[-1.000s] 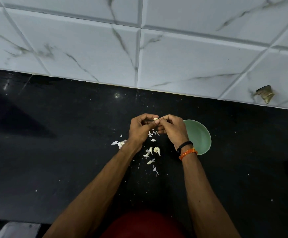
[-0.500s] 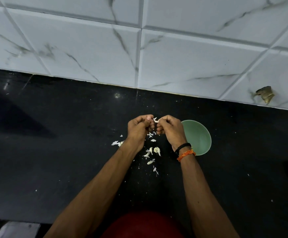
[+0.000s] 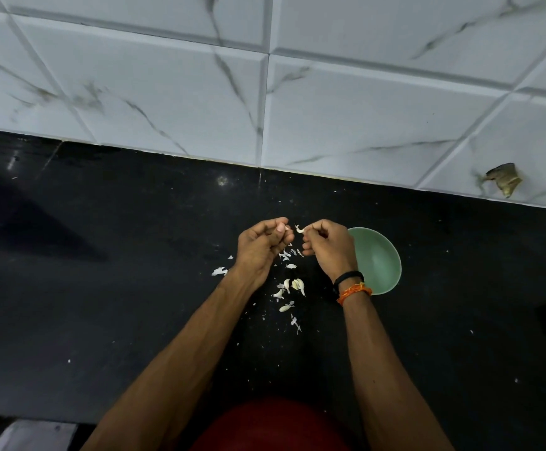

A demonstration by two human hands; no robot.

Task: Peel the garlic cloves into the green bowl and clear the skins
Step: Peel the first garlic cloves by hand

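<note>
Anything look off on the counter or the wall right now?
Yes. Garlic skins lie scattered on the black counter between the forearms, not cleared. On the wall, one tile has a broken, brownish hole at far right. The green bowl sits upright.

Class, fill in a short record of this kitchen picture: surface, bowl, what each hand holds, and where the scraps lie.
surface: black counter below a white tiled wall
bowl: green bowl, beside the right wrist
left hand: pinches a small pale bit, unclear which
right hand: pinches a garlic piece
scraps: garlic skins on the counter between the forearms
</note>
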